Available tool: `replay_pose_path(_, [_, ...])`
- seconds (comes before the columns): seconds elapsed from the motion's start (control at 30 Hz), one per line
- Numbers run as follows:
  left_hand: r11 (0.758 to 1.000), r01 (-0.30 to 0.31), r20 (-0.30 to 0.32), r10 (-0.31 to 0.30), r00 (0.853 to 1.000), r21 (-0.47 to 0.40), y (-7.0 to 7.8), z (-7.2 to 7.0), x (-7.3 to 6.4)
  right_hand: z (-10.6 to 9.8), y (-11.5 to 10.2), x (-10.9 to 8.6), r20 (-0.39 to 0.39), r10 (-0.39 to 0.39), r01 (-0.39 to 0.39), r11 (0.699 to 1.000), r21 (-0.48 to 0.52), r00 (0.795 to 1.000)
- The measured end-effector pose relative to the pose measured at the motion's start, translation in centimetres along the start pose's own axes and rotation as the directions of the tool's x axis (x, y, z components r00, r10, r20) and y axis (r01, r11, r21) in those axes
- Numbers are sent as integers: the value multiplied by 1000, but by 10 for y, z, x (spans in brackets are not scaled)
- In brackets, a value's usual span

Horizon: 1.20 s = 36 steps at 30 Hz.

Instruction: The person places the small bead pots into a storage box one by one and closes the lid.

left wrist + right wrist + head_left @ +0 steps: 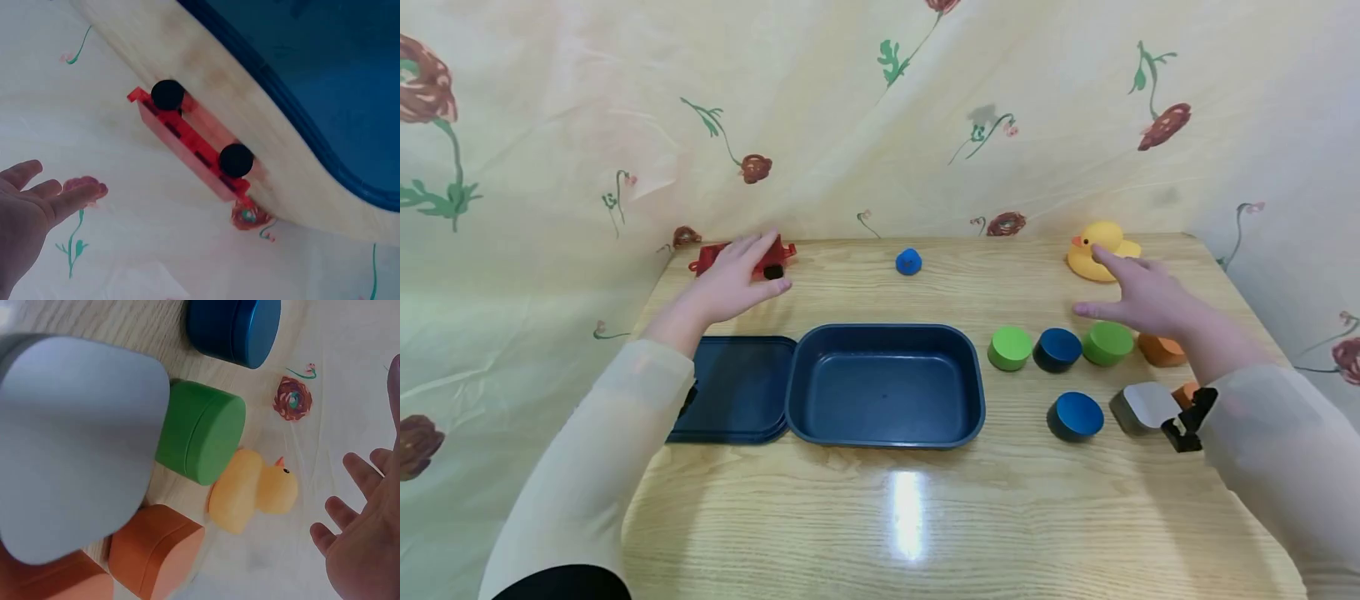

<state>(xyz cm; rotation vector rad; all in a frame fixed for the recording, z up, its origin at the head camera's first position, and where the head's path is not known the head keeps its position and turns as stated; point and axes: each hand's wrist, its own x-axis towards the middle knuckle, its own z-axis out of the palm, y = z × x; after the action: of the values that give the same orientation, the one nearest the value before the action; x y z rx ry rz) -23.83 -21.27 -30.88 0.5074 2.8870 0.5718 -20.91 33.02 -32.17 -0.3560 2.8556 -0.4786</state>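
Note:
At the back left, my left hand (737,282) is stretched over a red toy wagon (194,144) with black wheels. The left wrist view shows those fingers straight and apart from the wagon, holding nothing. My right hand (1150,300) hovers with spread fingers at the yellow rubber duck (1101,250), partly covering it in the head view. From the right wrist, the duck (250,490) appears apart from that hand (365,531), which holds nothing. Below the right hand stand a green container (1107,343) and an orange container (1161,350).
A dark blue tray (886,433) sits mid-table, with a dark blue lid (741,392) against its left side. Right of it are another green container (1010,347), blue containers (1057,348) and a grey-topped one (1150,406). A small blue object (908,262) lies near the patterned cloth.

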Motion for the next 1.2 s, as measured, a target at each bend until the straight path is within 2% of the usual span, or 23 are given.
replay_pose_path(0.2, [997,-30,9,31,999,-70,-3,11,-3,6,-2,0,8,-24,23,993,112,1000])
replay_pose_path(0.5, [987,-65,15,68,998,-149,-4,29,-8,20,-9,-3,24,-52,48,984,171,998])
replay_pose_path(0.67, [985,-69,52,78,996,-160,-3,40,-10,26,-11,-3,32,-70,64,985,163,997])
replay_pose_path(0.97, [973,-89,140,120,983,-212,-5,58,-15,38,-20,-2,27,-107,105,993,61,994])
replay_pose_path(1.2, [948,-93,181,153,971,-305,-4,64,-22,47,-27,-2,29,-157,155,986,58,987])
